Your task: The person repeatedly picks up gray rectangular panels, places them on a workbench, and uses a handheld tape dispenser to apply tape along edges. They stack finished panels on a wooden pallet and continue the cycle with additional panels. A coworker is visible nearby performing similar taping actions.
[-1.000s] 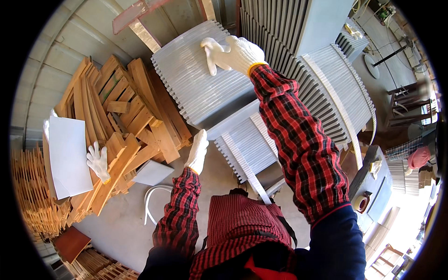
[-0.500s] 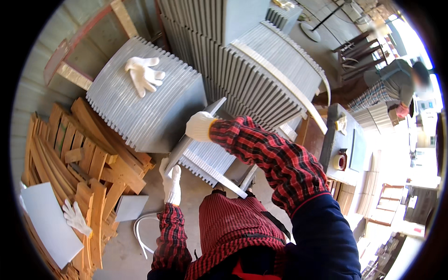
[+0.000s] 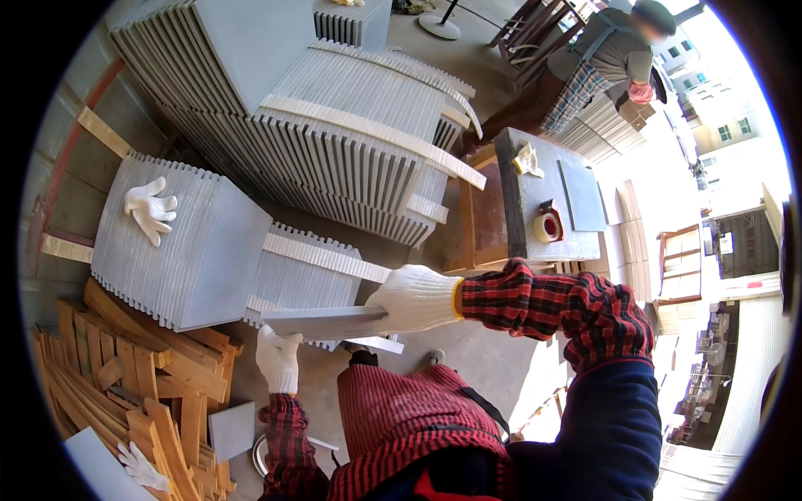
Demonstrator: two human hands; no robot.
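Both my hands wear white gloves and hold one thin grey slab (image 3: pixel 326 321) flat in front of me. My right hand (image 3: pixel 415 298) grips its right end. My left hand (image 3: pixel 277 357) grips its left end from below. The slab hangs just in front of a low stack of upright grey slabs (image 3: pixel 305 280) with a pale wooden strip across it. To the left stands a bigger block of slabs (image 3: pixel 188 250) with a loose white glove (image 3: pixel 150 209) lying on top.
A large leaning pack of grey slabs (image 3: pixel 334 142) fills the upper middle. Wooden slats (image 3: pixel 142 401) are piled at lower left with another glove (image 3: pixel 138 468). A table (image 3: pixel 543 200) with a tape roll (image 3: pixel 547 225) stands at right; another person (image 3: pixel 610 58) works beyond it.
My right hand came down from the top of the big slab block and now holds the slab's right end. My view has swung to the right, bringing the table and the other person in.
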